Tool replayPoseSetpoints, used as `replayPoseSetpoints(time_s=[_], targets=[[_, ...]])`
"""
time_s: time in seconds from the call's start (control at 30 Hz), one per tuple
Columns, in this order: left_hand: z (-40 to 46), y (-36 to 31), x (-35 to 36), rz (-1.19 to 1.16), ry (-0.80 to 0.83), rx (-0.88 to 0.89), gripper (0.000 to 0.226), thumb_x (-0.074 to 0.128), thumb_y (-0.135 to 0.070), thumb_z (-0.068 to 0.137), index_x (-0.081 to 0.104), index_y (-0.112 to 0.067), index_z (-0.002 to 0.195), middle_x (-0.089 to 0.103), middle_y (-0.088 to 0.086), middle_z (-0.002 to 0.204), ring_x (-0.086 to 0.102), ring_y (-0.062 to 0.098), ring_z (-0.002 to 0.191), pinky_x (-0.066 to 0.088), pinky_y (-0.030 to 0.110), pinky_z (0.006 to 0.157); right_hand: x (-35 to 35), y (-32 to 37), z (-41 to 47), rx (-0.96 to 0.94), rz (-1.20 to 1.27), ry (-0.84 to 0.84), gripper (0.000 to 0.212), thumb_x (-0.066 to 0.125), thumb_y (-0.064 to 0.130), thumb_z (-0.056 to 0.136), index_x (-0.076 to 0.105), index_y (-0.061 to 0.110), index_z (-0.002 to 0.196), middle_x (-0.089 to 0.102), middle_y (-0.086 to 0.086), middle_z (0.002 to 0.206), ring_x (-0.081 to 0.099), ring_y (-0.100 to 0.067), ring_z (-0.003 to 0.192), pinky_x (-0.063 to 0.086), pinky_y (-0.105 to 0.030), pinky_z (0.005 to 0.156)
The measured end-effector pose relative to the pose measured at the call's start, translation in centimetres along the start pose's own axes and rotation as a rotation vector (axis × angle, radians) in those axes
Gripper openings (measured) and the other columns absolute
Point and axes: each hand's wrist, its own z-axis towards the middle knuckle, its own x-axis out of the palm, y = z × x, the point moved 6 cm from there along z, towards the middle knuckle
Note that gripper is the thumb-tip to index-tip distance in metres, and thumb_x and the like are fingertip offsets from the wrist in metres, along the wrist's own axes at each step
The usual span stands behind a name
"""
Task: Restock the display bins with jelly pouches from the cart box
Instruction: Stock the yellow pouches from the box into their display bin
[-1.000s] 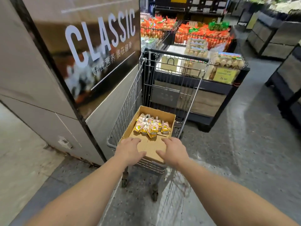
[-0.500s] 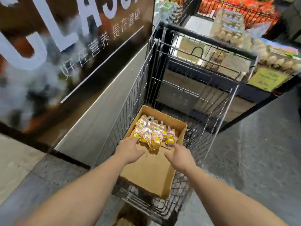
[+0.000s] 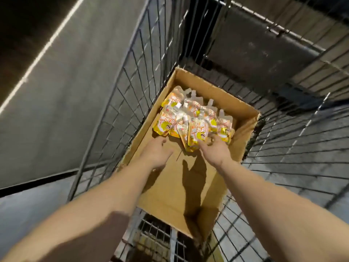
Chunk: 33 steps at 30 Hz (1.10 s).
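An open cardboard box (image 3: 190, 188) lies in a wire shopping cart (image 3: 120, 103). Several yellow-and-orange jelly pouches (image 3: 196, 120) with white spouts are heaped at the box's far end. Both my hands are inside the box. My left hand (image 3: 156, 151) hovers palm down just short of the pile's near left edge, fingers loosely bent, holding nothing. My right hand (image 3: 214, 148) is at the pile's near right edge. Its bent fingertips touch the nearest pouches, and motion blur hides whether they grip one. No display bin is in view.
The cart's wire sides rise close around the box on the left, far and right. A grey wall panel (image 3: 62, 87) runs along the cart's left side. Grey floor (image 3: 311, 157) shows through the mesh on the right.
I have leaned in over the cart, so the box now fills the view. Both hands moved forward from the box's near end to the pouch pile; the right one now touches it.
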Motion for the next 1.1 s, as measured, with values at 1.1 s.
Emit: replayPoseSetpoints(time_s=[1.1], targets=[[-12.2, -1.1, -3.6, -0.723, -0.019, 0.049, 0.042, 0.070, -0.014, 0.087, 0.051, -0.016, 0.125, 0.066, 0.005, 0.115, 0.065, 0.023, 0.102, 0.056, 0.040, 0.087, -0.8, 3.6, -13.7, -0.200, 0.549, 0.157, 0.018, 0.074, 0.026, 0.084, 0.059, 0.028, 0.093, 0.070, 0.004, 0.099, 0.065, -0.022, 0.099, 0.053, -0.043, 0.089]])
